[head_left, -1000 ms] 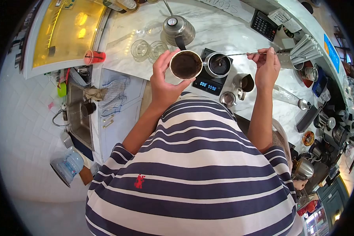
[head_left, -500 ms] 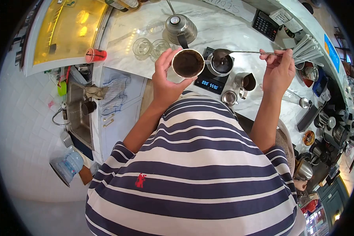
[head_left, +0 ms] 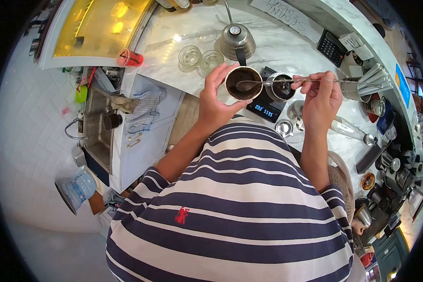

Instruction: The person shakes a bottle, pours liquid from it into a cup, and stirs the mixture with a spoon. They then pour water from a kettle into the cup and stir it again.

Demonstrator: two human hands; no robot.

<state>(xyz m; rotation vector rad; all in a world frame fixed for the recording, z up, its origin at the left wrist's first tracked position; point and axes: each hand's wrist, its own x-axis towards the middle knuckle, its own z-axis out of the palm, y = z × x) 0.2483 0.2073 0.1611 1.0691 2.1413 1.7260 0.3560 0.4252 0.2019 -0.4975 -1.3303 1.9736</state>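
My left hand [head_left: 214,103] is wrapped round a cup [head_left: 235,98] with dark brown powder, like ground coffee, in it. In my right hand [head_left: 323,96] is a long thin-handled metal spoon [head_left: 250,85], held between thumb and fingers. The spoon's bowl is inside the cup's mouth. Just right of the cup, a small metal pot [head_left: 281,99] with dark contents stands on a black digital scale [head_left: 264,112] with lit digits. The spoon's handle crosses over that pot.
Behind the cup stand a gooseneck kettle [head_left: 237,42] and two clear glasses [head_left: 189,57]. A small metal cup [head_left: 284,128] sits near the counter's front edge. A calculator [head_left: 332,49] and a holder of straws [head_left: 375,78] are at right. A sink [head_left: 98,141] lies left.
The spoon has moved left from above the metal pot into the cup, my right hand with it. My left hand still holds the cup. The whole view has shifted slightly right.
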